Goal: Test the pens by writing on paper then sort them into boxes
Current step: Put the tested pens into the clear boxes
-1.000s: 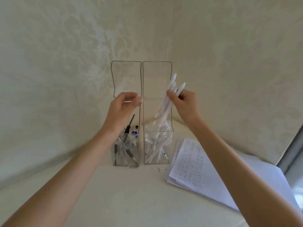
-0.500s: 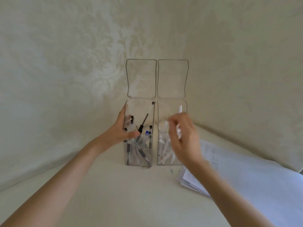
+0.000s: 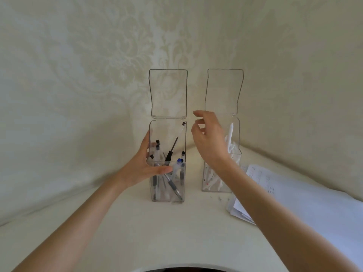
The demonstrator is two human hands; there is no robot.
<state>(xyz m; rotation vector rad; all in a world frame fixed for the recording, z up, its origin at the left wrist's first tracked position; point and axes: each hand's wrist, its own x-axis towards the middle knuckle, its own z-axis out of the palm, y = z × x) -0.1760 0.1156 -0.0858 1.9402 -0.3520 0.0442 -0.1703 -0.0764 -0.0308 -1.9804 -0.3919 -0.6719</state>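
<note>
Pens with dark barrels (image 3: 170, 155) stand in a tall clear plastic box (image 3: 169, 199) at frame centre, left grip (image 3: 144, 167) clasped round it. Right grip (image 3: 210, 142), loosely apart and empty, hovers before the clear white-pen box (image 3: 222, 190).

Domestic room, likely a home: cream damask wallpaper (image 3: 117, 55), white tabletop (image 3: 157, 232) set into a wall corner, handwritten papers (image 3: 294, 203).

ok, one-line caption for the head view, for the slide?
Left hand holds the dark-pen box; empty right hand hovers by the white-pen box.
</note>
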